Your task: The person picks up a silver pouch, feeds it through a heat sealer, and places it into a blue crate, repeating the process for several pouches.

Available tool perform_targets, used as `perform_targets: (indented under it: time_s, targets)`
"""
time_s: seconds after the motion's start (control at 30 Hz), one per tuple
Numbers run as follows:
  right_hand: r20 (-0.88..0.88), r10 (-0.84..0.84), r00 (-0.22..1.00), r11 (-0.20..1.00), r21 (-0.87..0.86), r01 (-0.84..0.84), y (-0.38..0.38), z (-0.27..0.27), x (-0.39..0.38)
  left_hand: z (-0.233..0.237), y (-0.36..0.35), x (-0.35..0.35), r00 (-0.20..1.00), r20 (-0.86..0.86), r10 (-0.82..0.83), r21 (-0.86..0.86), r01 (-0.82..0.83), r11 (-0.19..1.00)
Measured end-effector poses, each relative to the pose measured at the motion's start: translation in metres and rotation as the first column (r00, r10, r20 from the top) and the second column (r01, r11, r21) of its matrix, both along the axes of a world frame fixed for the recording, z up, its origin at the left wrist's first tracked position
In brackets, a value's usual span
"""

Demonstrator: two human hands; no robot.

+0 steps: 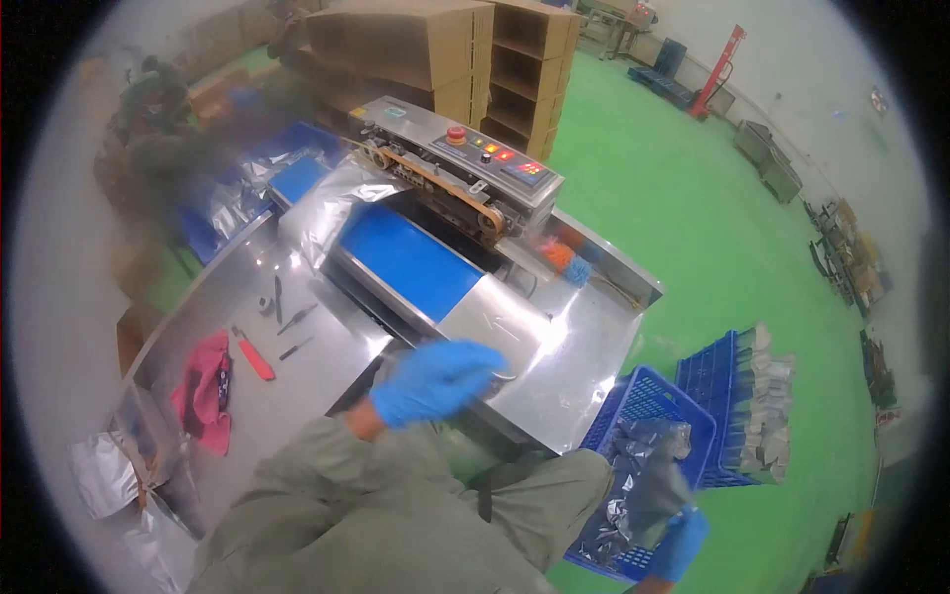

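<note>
My left hand (435,381), in a blue glove, is held over the near edge of the steel table (569,386) with its fingers stretched out and nothing in it. Low on the right, my right hand (681,543), also gloved in blue, grips the edge of a grey foil bag (655,495) at the blue basket (701,426). More crumpled foil bags (618,515) lie in that basket. Ahead of me, a silver foil bag (332,213) lies across the blue conveyor belt (416,259) of a band sealing machine (460,148).
A red-handled tool (253,354), small dark tools (297,319) and a pink cloth (206,391) lie on the left bench. A second blue basket (708,381) holds upright foil bags (762,406). Cardboard boxes (396,45) stand behind the machine. Another person (158,129) is blurred at the upper left.
</note>
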State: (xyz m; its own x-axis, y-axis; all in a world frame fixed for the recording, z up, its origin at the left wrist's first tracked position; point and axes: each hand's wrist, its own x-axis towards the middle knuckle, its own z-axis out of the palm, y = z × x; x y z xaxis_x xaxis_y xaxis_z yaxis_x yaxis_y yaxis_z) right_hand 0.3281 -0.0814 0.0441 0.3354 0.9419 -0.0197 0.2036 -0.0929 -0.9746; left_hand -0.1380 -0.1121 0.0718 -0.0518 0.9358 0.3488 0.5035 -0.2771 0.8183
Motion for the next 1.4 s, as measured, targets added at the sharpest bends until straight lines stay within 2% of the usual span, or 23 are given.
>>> perform_targets:
  time_s: [0.07, 0.13, 0.23, 0.27, 0.33, 0.37, 0.43, 0.47, 0.5, 0.53, 0.57, 0.6, 0.63, 0.67, 0.73, 0.87, 0.93, 1.0, 1.07, 1.13, 1.2, 1.27, 1.4]
  targets:
    - [0.088, -0.011, 0.996, 0.997, 0.077, 0.005, 0.007, 0.035, -0.016, -0.02, 0.018, 0.041, 0.954, -0.04, -0.298, -0.047, 0.296, 0.954]
    - [0.177, -0.026, 0.984, 0.988, 0.153, -0.001, 0.014, 0.059, -0.029, -0.009, 0.032, 0.078, 0.881, 0.096, -0.464, -0.183, 0.474, 0.862]
    - [0.065, -0.021, 0.998, 0.96, 0.281, 0.002, 0.033, 0.076, -0.04, -0.012, 0.065, 0.114, 0.847, 0.069, -0.528, -0.048, 0.531, 0.846]
    - [0.4, -0.161, 0.902, 0.834, 0.544, -0.092, 0.05, 0.068, -0.038, -0.01, 0.075, 0.12, 0.886, 0.094, -0.454, -0.02, 0.458, 0.889]
    - [0.62, -0.376, 0.689, 0.653, 0.704, -0.278, 0.063, 0.076, -0.063, -0.01, 0.092, 0.124, 0.919, 0.119, -0.377, 0.003, 0.379, 0.925]
    - [0.164, -0.084, 0.983, 0.826, 0.564, -0.023, 0.064, 0.078, -0.084, -0.016, 0.1, 0.124, 0.925, 0.158, -0.345, 0.001, 0.349, 0.937]
    - [-0.439, 0.126, 0.89, 0.975, 0.218, -0.031, 0.079, 0.072, -0.104, -0.024, 0.112, 0.116, 0.877, 0.302, -0.373, -0.052, 0.406, 0.912]
    - [-0.451, 0.186, 0.873, 0.978, 0.167, -0.122, 0.09, 0.061, -0.105, -0.027, 0.114, 0.109, 0.868, 0.312, -0.386, -0.059, 0.424, 0.904]
    - [-0.41, 0.186, 0.893, 0.983, 0.079, -0.168, 0.089, 0.066, -0.124, -0.024, 0.111, 0.099, 0.861, 0.415, -0.293, -0.222, 0.408, 0.885]
    - [-0.123, 0.3, 0.946, 0.95, 0.128, -0.284, 0.097, 0.044, -0.119, -0.025, 0.106, 0.094, 0.849, 0.492, -0.192, -0.383, 0.409, 0.828]
    - [0.174, 0.346, 0.922, 0.912, 0.17, -0.374, 0.106, 0.022, -0.114, -0.058, 0.109, 0.093, 0.879, 0.449, -0.159, -0.278, 0.306, 0.911]
    - [0.68, 0.334, 0.652, 0.777, 0.193, -0.599, 0.124, -0.025, -0.087, -0.091, 0.113, 0.093, 0.904, 0.411, -0.12, -0.16, 0.201, 0.967]
    - [0.313, 0.419, 0.852, 0.833, 0.241, -0.498, 0.12, -0.027, -0.089, -0.089, 0.111, 0.091, 0.915, 0.374, -0.151, -0.166, 0.226, 0.96]
    - [-0.109, 0.413, 0.904, 0.891, 0.252, -0.376, 0.121, -0.025, -0.104, -0.083, 0.11, 0.088, 0.924, 0.338, -0.18, -0.172, 0.249, 0.953]
    - [-0.352, 0.303, 0.886, 0.936, 0.284, -0.207, 0.108, 0.008, -0.136, -0.082, 0.107, 0.086, 0.939, 0.302, -0.166, -0.222, 0.239, 0.945]
    - [-0.174, 0.267, 0.948, 0.905, 0.384, -0.184, 0.111, -0.012, -0.144, -0.064, 0.1, 0.082, 0.969, 0.225, -0.103, -0.259, 0.162, 0.952]
    - [0.056, 0.387, 0.92, 0.914, 0.108, -0.391, 0.103, -0.024, -0.142, -0.068, 0.1, 0.083, 0.973, 0.193, -0.125, -0.207, 0.165, 0.964]
    - [0.145, 0.406, 0.902, 0.887, 0.176, -0.427, 0.107, -0.051, -0.132, -0.055, 0.094, 0.081, 0.976, 0.196, -0.092, -0.282, 0.146, 0.948]
    - [0.358, 0.157, 0.92, 0.875, 0.382, -0.298, 0.105, -0.057, -0.128, -0.043, 0.086, 0.074, 0.967, 0.249, -0.055, -0.346, 0.142, 0.927]
    - [0.369, -0.018, 0.929, 0.809, 0.551, -0.204, 0.093, -0.026, -0.139, -0.035, 0.079, 0.063, 0.956, 0.295, -0.006, -0.373, 0.121, 0.92]
    - [0.356, -0.129, 0.926, 0.758, 0.637, -0.139, 0.081, 0.013, -0.156, -0.031, 0.07, 0.059, 0.933, 0.348, -0.096, 0.007, 0.1, 0.995]
    - [-0.134, -0.013, 0.991, 0.879, 0.471, 0.075, 0.064, 0.055, -0.176, 0.009, 0.066, 0.058, 0.916, 0.401, 0.005, -0.004, -0.004, 1.0]
    - [0.169, -0.116, 0.979, 0.78, 0.625, -0.016, 0.088, 0.095, -0.22, 0.062, 0.093, 0.024, 0.875, 0.421, 0.241, -0.062, -0.237, 0.97]
